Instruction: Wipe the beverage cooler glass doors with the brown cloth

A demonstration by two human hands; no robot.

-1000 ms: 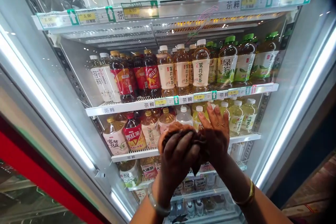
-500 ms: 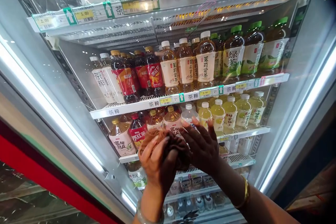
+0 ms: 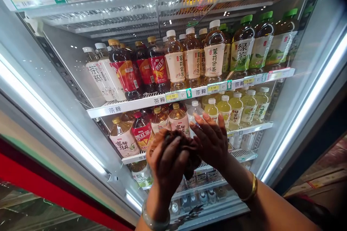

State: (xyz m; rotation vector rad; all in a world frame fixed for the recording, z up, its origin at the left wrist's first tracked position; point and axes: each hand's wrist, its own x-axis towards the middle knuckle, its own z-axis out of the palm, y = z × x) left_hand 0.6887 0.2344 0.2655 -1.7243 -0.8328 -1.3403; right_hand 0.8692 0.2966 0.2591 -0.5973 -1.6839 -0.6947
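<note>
A crumpled brown cloth (image 3: 189, 148) is bunched in my left hand (image 3: 166, 158), whose fingers curl over it. My right hand (image 3: 213, 139) is beside the cloth, its fingers stretched out and spread; the palm side seems to meet the cloth's edge, though I cannot tell how firmly. A pale bangle (image 3: 155, 217) circles my left wrist and a gold bracelet (image 3: 253, 187) my right. Both hands are in front of a drinks cooler, before a pink-labelled bottle (image 3: 179, 119) and a clear white-capped bottle (image 3: 194, 110).
The upper shelf (image 3: 146, 101) bears rows of tea bottles, among them a green-capped bottle (image 3: 242, 45) and a red-labelled bottle (image 3: 123, 70). Yellow-drink bottles (image 3: 235, 108) stand on the shelf below. Bright light strips (image 3: 48, 119) line the cooler's sides, and a red edge (image 3: 48, 191) runs at lower left.
The view has shifted so the upper shelf label strip sits higher. My left hand and the cloth have moved slightly right; my right hand's fingers have bent a little and stay spread.
</note>
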